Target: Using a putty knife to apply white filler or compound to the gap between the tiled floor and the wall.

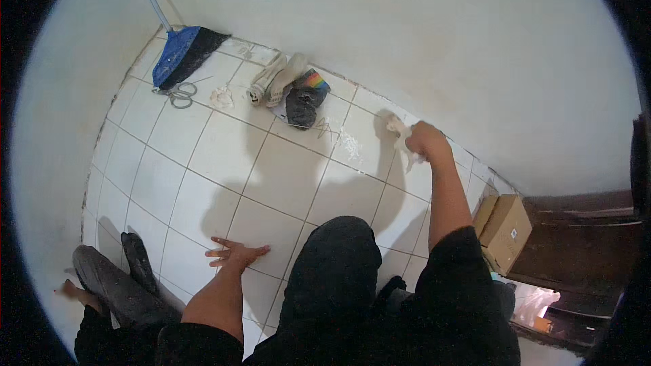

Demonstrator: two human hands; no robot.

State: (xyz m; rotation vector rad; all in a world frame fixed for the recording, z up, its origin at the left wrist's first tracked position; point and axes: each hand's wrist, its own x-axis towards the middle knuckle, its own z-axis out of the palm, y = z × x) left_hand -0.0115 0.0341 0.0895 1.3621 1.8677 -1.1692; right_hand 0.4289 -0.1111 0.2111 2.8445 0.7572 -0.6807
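Observation:
My left hand [237, 255] rests on the white tiled floor [274, 186] with its fingers spread and nothing in it. Out to the right, near the foot of the wall, my right hand [428, 142] is closed around a crumpled whitish cloth [407, 156], which hangs down by the floor. White smears and flecks [349, 146] mark the tiles left of that cloth. Farther left, against the wall, a heap holds a greyish rag [288, 78] and a black plastic bag [303, 105]. Whether the cloth touches the floor I cannot tell.
A blue broom [180, 54] stands in the far left corner beside scissors [182, 95] and a small whitish scrap [221, 97]. Another person's grey-trousered leg [112, 285] is at lower left. A cardboard box [508, 234] sits at right by a dark wooden piece of furniture [573, 240].

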